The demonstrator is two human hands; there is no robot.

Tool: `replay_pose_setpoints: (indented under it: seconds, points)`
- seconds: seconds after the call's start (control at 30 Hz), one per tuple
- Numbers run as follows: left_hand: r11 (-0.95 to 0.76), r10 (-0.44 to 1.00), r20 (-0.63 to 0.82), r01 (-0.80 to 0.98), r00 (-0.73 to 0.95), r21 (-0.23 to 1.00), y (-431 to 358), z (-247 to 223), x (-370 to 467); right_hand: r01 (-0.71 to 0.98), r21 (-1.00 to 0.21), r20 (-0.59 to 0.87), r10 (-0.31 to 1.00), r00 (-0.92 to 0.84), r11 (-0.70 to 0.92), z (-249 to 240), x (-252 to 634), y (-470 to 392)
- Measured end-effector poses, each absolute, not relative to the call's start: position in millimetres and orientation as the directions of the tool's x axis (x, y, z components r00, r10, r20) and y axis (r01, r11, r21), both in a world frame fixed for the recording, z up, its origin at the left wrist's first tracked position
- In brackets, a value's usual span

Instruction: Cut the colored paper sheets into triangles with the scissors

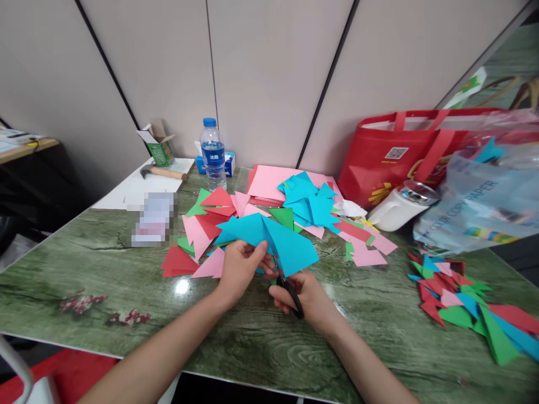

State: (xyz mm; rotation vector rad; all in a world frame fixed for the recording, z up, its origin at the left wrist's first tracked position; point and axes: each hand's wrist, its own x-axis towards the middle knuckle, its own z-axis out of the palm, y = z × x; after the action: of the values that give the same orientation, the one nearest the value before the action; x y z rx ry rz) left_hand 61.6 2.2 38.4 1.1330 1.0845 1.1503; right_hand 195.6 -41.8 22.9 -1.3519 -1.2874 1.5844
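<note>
A large piece of blue paper is pinched between the thumb and fingers of my left hand, near the middle of the table. My right hand is closed round the black handles of the scissors. The scissor blades point up and away, and lie against the blue paper along a line between its two parts. Beneath and behind the paper are scattered cut pieces: red paper, pink paper and green paper. More blue pieces rest on a pink stack.
A water bottle, a tissue box, a hammer and an open green box stand or lie at the back left. At the right are a white mug, a red bag and a pile of paper scraps.
</note>
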Motion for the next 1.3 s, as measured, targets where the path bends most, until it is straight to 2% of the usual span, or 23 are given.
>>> replay_pose_setpoints:
  seconds: [0.47, 0.6, 0.83, 1.0, 1.3]
  points:
    - [0.073, 0.99, -0.055, -0.142, 0.128, 0.987, 0.6, 40.0, 61.9, 0.087, -0.959, -0.281, 0.942, -0.185, -0.269, 18.7, 196.2, -41.4]
    - [0.081, 0.987, -0.058, -0.156, 0.148, 0.985, 0.9, 40.7, 62.0, 0.013, -0.976, -0.218, 0.959, -0.182, -0.219, 17.5, 197.7, -39.9]
    - [0.092, 0.988, -0.07, -0.158, 0.14, 0.983, 3.6, 39.6, 59.9, -0.156, -0.95, -0.224, 0.939, -0.262, -0.27, 21.1, 200.4, -41.7]
    - [0.106, 0.985, -0.079, -0.174, 0.155, 0.979, 4.7, 36.5, 58.8, -0.099, -0.972, -0.19, 0.959, -0.212, -0.214, 21.3, 200.4, -42.3]
    - [0.113, 0.982, -0.085, -0.165, 0.17, 0.98, 5.4, 36.4, 57.9, -0.062, -0.971, -0.218, 0.964, -0.155, -0.229, 25.9, 195.7, -42.3]
